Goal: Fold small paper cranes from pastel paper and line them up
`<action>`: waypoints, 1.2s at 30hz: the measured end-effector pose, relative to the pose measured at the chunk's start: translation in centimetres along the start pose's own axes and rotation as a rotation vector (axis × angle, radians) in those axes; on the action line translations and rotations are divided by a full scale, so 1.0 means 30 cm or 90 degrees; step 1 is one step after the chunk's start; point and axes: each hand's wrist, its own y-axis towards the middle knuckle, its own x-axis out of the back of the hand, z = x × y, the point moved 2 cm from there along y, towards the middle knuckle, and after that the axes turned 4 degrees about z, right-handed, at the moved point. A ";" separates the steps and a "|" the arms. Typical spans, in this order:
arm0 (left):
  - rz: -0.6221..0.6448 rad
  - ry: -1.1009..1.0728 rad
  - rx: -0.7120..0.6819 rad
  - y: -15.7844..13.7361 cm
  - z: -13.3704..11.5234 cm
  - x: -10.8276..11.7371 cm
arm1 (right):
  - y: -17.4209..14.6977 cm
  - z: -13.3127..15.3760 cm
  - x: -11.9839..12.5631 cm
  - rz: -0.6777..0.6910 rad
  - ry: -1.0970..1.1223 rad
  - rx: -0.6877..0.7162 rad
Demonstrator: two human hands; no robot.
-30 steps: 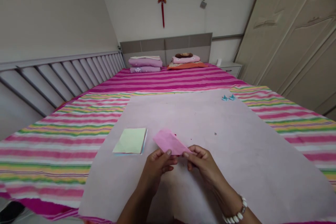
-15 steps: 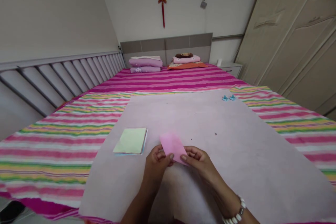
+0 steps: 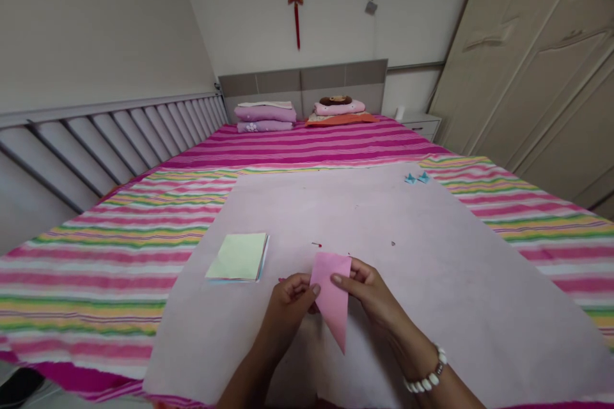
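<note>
A piece of folded pink paper (image 3: 332,287) is held up between both my hands, its narrow point hanging down toward me. My left hand (image 3: 290,301) pinches its left edge, thumb in front and fingers behind. On the other side, my right hand (image 3: 368,287) grips the upper right edge, the thumb lying across the front. White beads circle my right wrist. To the left of my hands lies a stack of square paper (image 3: 238,257), pale green on top with other colours showing at the edges.
Beneath everything is a pale flat sheet (image 3: 441,287) on a striped bedspread (image 3: 96,268). Two small blue folded paper pieces (image 3: 416,178) sit at its far right. Small red marks or scraps (image 3: 317,245) show beyond the paper. Folded bedding (image 3: 266,116) is by the headboard.
The pink paper has turned in my hands, so its pointed end now hangs downward. My right hand has moved slightly up and right along its edge. The red marks are uncovered.
</note>
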 end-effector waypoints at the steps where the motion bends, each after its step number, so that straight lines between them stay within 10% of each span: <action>1: 0.011 -0.009 -0.001 -0.001 0.001 -0.002 | -0.001 0.009 -0.003 0.002 0.008 -0.005; 14: 0.020 -0.081 0.025 -0.025 0.018 0.010 | 0.008 0.013 0.012 0.002 0.108 -0.010; 27: -0.180 0.189 -0.162 -0.035 -0.006 -0.010 | -0.023 -0.010 -0.063 -0.038 0.121 -0.109; 36: -0.100 0.027 0.007 -0.002 0.019 -0.006 | 0.006 -0.017 -0.035 -0.051 -0.068 -0.013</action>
